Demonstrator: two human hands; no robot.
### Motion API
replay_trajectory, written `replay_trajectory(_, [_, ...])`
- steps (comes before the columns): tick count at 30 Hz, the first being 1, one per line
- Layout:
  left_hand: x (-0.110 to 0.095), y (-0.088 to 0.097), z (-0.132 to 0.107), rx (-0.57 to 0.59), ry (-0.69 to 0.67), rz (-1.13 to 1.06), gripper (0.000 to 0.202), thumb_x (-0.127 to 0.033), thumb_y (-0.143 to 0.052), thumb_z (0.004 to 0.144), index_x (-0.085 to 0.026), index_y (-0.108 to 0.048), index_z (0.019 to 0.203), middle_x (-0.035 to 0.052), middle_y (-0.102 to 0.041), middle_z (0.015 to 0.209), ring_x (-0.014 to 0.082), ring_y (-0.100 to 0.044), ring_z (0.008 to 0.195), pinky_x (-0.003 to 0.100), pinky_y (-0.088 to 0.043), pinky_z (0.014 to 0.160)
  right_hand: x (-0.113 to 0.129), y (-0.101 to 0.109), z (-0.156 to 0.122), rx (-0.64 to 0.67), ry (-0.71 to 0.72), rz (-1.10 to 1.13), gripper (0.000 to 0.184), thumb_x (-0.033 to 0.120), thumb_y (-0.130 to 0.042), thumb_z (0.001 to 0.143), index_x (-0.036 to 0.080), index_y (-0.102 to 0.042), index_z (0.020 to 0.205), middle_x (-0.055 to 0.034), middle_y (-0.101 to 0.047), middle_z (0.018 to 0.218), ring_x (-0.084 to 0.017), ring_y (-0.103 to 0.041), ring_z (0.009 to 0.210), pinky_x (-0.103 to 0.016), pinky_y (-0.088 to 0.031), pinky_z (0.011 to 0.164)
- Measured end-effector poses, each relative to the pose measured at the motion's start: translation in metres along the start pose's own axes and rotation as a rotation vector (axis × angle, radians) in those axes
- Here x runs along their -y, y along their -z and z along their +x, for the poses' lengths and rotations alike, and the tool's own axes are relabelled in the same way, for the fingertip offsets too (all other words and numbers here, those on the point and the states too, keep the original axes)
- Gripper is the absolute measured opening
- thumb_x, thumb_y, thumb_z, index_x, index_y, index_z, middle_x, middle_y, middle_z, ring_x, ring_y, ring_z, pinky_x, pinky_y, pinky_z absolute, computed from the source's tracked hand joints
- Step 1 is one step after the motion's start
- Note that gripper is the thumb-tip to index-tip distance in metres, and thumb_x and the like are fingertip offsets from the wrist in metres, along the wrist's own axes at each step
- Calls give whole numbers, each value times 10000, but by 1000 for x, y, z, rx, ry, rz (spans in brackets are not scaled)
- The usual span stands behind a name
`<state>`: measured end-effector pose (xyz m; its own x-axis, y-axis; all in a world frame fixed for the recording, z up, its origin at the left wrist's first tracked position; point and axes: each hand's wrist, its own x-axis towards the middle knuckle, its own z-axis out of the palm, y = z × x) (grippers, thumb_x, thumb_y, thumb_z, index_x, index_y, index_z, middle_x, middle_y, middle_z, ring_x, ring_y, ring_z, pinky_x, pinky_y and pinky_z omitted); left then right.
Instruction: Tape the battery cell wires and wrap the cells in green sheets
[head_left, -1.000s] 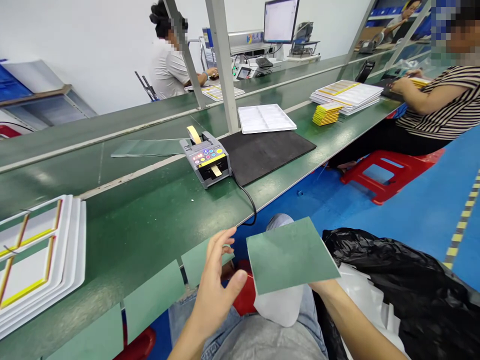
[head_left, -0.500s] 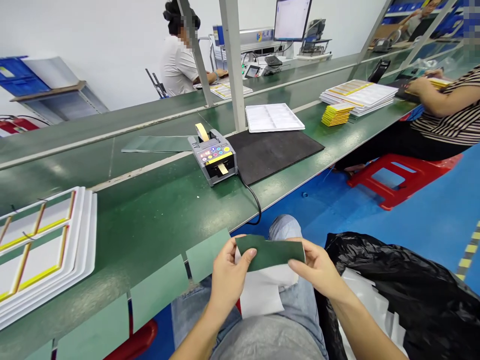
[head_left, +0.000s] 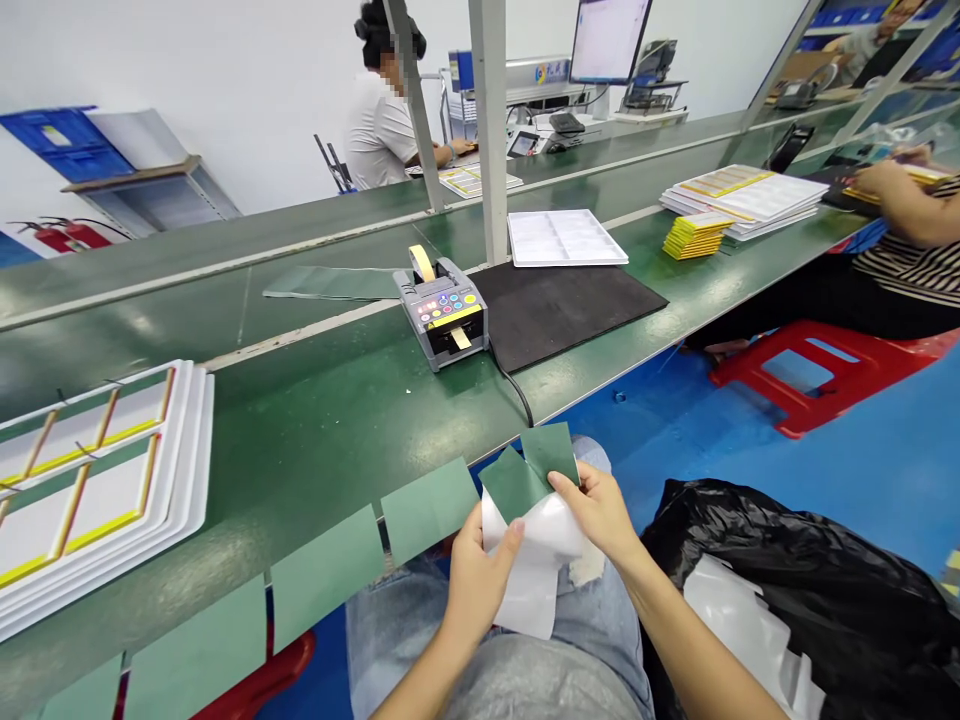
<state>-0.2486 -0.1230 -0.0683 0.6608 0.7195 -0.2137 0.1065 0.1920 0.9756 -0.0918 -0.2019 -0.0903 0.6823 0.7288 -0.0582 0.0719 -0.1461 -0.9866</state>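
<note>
Left hand [head_left: 480, 580]: closed grip on the white backing [head_left: 534, 572], thumb on top. Right hand [head_left: 596, 510]: closed grip at the junction of the green sheet [head_left: 517, 480] and backing. Sheet sits above the lap, just off the table edge, its corner seemingly parted from the backing. Hands held close together, probably for control at that split.

Jeans [head_left: 397, 640] under the hands. Black plastic bag [head_left: 750, 540] lower right, within reach, likely for waste.

Green squares [head_left: 427, 510] run in a row along the near table [head_left: 315, 420] edge, overhanging it, probably for easy pickup. Stacked white trays [head_left: 196, 470] with yellow strips at left.

Mid-frame: tape dispenser [head_left: 442, 310], coloured buttons, no legible text; black mat [head_left: 570, 310] beside it; white tray [head_left: 566, 238] beyond.

Upper right: co-worker [head_left: 911, 265] in striped top on red stool [head_left: 817, 375], handling yellow-edged pieces.

Far: second co-worker [head_left: 379, 140], monitor [head_left: 609, 40]. Logo on the machine [head_left: 551, 72] unreadable.
</note>
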Motion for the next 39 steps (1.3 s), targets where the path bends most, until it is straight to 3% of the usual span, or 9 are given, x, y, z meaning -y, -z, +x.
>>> replay_trajectory(10, [18,-6,2,-205,-3,98,367,-447,-550,830,-140,-642,1009,87,-693,1013,258,-610,951,335,-448,854,-5,-6,27,71,106,-221,464,523,-448,857,134,-628,679,-7,-576,575,-143,-495,518,-214,-351,442])
replay_trajectory(15, [35,-11,6,-273,19,87,401,-468,-512,841,-142,-625,1045,102,-686,1026,274,-602,969,362,-445,861,-6,-5,33,60,185,-368,427,472,-439,876,148,-641,685,4,-575,548,-158,-524,501,-226,-375,434])
replay_trajectory(18, [41,-10,9,-295,27,80,435,-474,-511,839,-135,-612,1092,116,-675,1061,283,-589,1007,372,-429,890,-4,-7,34,10,261,-456,302,404,-494,861,151,-634,951,-17,-625,676,-184,-564,565,-269,-446,500])
replay_trajectory(21, [43,-8,10,-288,31,75,459,-477,-506,843,-129,-598,1128,120,-667,1086,275,-593,1005,365,-432,890,3,-9,34,-31,391,-509,436,311,-529,842,165,-476,1249,-110,-595,1114,-246,-582,918,-390,-490,796])
replay_trajectory(23, [44,-8,10,-275,30,75,458,-475,-505,846,-126,-598,1128,116,-673,1073,269,-600,985,360,-440,877,9,-9,35,38,546,-586,400,224,-490,862,214,-479,1262,-82,-499,1293,-251,-473,1145,-434,-392,980])
replay_trajectory(27, [46,-9,10,-246,21,75,457,-468,-493,857,-120,-591,1136,113,-676,1072,258,-607,978,347,-449,869,20,-11,40,307,813,-852,408,64,-377,888,236,-519,1229,-16,-513,1311,-215,-363,1266,-445,-323,1049])
replay_trajectory(30, [48,-9,11,-242,11,82,455,-464,-478,865,-118,-586,1141,114,-666,1104,253,-599,1013,343,-441,897,23,-13,45,431,841,-959,437,35,-367,881,213,-499,1258,-12,-486,1345,-215,-339,1287,-447,-314,1049])
replay_trajectory(39, [50,-3,-2,-162,7,265,412,-418,-510,849,-136,-572,1142,121,-662,1121,274,-601,1034,370,-451,889,26,-19,48,420,797,-978,504,-16,-393,815,207,-513,1250,-30,-535,1297,-223,-442,1206,-448,-307,1001])
